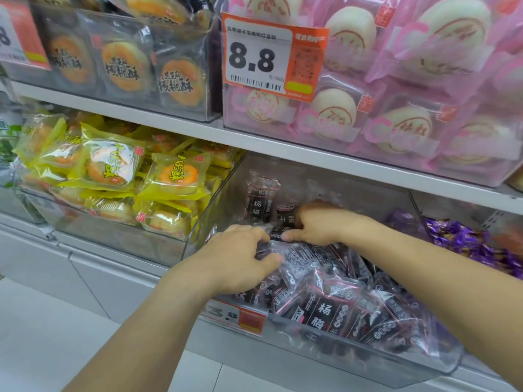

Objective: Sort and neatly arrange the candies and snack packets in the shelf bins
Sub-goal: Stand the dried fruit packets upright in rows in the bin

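Both hands are in the clear bin (368, 360) of dark plum packets (325, 309): left hand (235, 258) and right hand (314, 224) each have a curled grip on packets at the bin's back-left. Slippery wrappers could easily slide over the bin's low front lip.

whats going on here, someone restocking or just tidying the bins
It looks like tidying. A person has both hands in the clear bin of dark plum snack packets on the lower shelf. The left hand grips a packet near the bin's left wall, and the right hand grips packets further back. Several packets at the front lie jumbled. The yellow pastry packets in the next bin to the left are untouched.
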`<state>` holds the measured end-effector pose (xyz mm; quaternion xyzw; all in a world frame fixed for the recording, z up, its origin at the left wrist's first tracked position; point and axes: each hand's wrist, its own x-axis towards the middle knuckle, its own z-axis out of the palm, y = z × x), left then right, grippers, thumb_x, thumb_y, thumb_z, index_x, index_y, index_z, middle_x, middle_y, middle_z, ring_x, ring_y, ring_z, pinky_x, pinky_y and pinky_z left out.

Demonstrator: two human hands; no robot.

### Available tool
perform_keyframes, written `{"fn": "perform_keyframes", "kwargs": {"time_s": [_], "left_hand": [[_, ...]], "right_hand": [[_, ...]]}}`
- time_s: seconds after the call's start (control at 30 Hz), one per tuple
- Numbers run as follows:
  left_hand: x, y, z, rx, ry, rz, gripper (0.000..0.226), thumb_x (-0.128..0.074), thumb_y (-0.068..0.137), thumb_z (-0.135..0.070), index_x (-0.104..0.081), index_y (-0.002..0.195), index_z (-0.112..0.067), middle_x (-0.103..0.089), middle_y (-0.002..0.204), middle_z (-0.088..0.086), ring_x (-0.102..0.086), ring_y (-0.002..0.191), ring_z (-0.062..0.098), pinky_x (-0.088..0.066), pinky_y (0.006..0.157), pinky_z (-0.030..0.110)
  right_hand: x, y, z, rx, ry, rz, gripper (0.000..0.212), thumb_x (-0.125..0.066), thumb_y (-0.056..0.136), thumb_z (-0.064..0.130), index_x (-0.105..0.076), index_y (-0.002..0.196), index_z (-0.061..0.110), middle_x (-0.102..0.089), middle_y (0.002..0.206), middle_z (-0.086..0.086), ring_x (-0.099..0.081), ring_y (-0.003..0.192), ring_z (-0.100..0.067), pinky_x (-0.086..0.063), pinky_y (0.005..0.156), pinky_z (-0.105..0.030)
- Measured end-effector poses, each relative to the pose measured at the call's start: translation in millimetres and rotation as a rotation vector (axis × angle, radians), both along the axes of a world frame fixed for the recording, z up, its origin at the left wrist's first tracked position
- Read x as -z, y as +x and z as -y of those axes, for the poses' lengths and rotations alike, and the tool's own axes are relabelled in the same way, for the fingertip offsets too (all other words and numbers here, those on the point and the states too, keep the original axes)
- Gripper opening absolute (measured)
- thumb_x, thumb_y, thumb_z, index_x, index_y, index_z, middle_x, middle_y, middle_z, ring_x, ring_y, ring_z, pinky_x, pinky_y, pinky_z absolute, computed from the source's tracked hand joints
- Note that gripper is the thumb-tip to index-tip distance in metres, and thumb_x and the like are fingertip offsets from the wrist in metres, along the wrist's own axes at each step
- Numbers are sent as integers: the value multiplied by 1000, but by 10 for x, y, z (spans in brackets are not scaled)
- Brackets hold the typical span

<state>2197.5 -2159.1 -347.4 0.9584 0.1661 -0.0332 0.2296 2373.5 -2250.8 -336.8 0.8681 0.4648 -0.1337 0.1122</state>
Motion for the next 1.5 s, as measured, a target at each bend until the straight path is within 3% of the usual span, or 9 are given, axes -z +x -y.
{"fn": "perform_keyframes", "kwargs": {"time_s": [0.13,0.43,0.77,0.97,1.1,1.2,1.27,1.4,1.5], "left_hand": [[-30,-48,1,-10,-17,18,47,-50,95,-53,-51,134,-26,-49,110,-7,-43,119,13,-37,101,29],[53,-141,-52,-1,-4,115,37,-52,94,-53,-58,121,-29,-58,108,-9,-45,112,9,-41,94,29],[162,-132,32,-46,83,258,37,-52,93,-53,-59,118,-26,-56,101,-7,-47,110,13,-41,95,33],[179,-109,48,-119,61,320,34,-55,92,-51,-60,113,-24,-61,109,-6,-48,113,12,-40,94,30],[154,-99,70,-161,14,392,34,-55,93,-45,-57,121,-25,-60,120,-9,-48,120,12,-39,100,29],[127,-76,89,-176,-28,473,41,-56,94,-40,-52,132,-25,-55,130,-11,-46,126,9,-36,104,24],[89,-63,132,-201,-82,566,42,-57,94,-38,-51,134,-25,-53,129,-13,-46,123,5,-34,102,20],[-119,-91,247,-355,-419,796,33,-61,90,-46,-59,117,-27,-63,112,-14,-60,103,0,-47,93,23],[-253,-203,220,-327,-856,629,48,-67,76,-59,-65,107,-22,-76,97,-4,-72,92,16,-53,95,44]], "right_hand": [[-70,-79,-30,9,-51,26,54,-51,94,60,-58,82,8,-51,69,-1,-48,60,-14,-34,51,-26],[-221,-104,117,225,177,-115,43,-67,80,54,-70,89,12,-68,87,-2,-64,80,-19,-55,71,-30],[-264,-38,227,620,909,-779,25,-84,75,26,-61,82,22,-68,92,-1,-66,97,-23,-50,101,-39],[-212,19,262,739,1084,-808,24,-78,73,0,-69,58,15,-67,85,-5,-62,97,-31,-48,91,-42],[-217,-86,391,811,1379,-958,22,-66,78,-17,-66,79,6,-68,82,-7,-64,68,-22,-50,45,-23],[-195,-166,493,797,1638,-991,23,-64,78,-19,-70,89,0,-75,86,-9,-72,77,-22,-61,63,-31],[-187,-222,566,863,1691,-1114,23,-60,82,-19,-68,95,-1,-75,92,-13,-73,89,-26,-61,79,-36],[-270,-354,721,793,1542,-1383,28,-57,86,-14,-56,113,-14,-73,102,-23,-73,88,-28,-62,75,-35],[-367,-495,803,558,1279,-1420,40,-60,78,-13,-59,118,-6,-74,105,-18,-71,88,-24,-61,76,-31]]}}
